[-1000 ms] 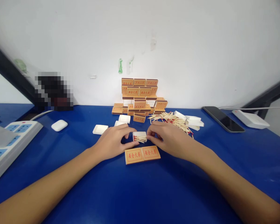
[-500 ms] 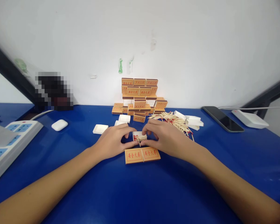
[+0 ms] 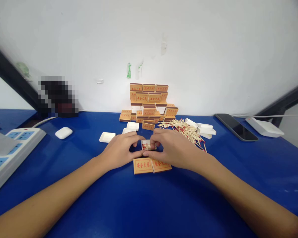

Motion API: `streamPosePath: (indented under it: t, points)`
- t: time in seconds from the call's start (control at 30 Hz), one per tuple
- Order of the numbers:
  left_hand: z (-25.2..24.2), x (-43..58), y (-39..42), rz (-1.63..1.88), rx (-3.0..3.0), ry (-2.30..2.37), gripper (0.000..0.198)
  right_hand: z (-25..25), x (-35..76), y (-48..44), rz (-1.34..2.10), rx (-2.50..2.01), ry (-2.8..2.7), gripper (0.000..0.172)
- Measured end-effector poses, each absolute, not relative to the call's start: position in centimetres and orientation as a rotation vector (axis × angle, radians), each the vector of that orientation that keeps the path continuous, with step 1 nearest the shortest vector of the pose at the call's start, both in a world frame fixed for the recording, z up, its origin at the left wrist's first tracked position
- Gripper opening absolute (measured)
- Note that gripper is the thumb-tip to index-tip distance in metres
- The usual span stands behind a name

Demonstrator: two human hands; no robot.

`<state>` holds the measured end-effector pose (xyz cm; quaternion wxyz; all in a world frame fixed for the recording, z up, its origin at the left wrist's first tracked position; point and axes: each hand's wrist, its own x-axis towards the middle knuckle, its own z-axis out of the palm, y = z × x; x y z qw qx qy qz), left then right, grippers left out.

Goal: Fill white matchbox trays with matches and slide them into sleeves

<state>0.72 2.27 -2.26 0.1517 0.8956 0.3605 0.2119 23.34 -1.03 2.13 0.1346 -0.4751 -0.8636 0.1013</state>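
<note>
A small white matchbox tray [image 3: 144, 141] with red-tipped matches [image 3: 146, 146] in it lies between my hands. My left hand [image 3: 120, 147] grips the tray's left end between thumb and fingers. Over the tray's right side, my right hand [image 3: 175, 147] has its fingers bent down among the matches and its thumb at the front edge; its fingers partly hide the contents. Just in front lie two orange matchbox sleeves [image 3: 142, 166], side by side, with red characters. The right one is partly covered by my right hand.
Behind stands a stack of matchboxes [image 3: 148, 98] against the wall. Loose matches [image 3: 188, 130] are heaped at the right beside white trays [image 3: 205, 126]. More trays [image 3: 107, 137] lie left. A phone [image 3: 235, 126], a white earbud case [image 3: 64, 133] and a power strip [image 3: 27, 135] flank the area.
My right hand has shifted left, its thumb moving along the tray's front and its fingers further over the matches. The match that jutted over the front edge is now mostly covered. My left hand stays put.
</note>
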Motion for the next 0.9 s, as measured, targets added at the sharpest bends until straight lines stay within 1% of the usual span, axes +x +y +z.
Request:
streamPosePath:
  t: [0.23,0.4,0.5,0.63,0.73,0.83,0.9]
  points:
    - [-2.4,0.6,2.4,0.655,2.557,1.04,0.029,2.7,23.1,-0.7,0.327,-1.448,-2.541,0.022]
    - [-2.4,0.7,2.3,0.673,2.554,1.04,0.03,2.3,23.5,-0.6,0.4,-1.412,-2.557,0.006]
    - [-2.4,0.8,2.3,0.671,2.556,1.042,0.031,2.3,23.8,-0.5,0.404,-1.382,-2.571,0.006]
    - [-2.5,0.8,2.2,0.685,2.564,1.037,0.033,2.6,24.1,-0.5,0.402,-1.331,-2.527,0.013]
    - [-2.4,0.8,2.2,0.687,2.564,1.034,0.034,2.5,24.1,-0.5,0.433,-1.267,-2.508,0.011]
    - [-2.4,0.8,2.2,0.672,2.561,1.023,0.034,2.0,24.3,-0.3,0.388,-1.246,-2.5,0.013]
    - [-2.4,0.8,2.2,0.672,2.561,1.024,0.035,1.6,24.6,-0.2,0.359,-1.24,-2.495,0.011]
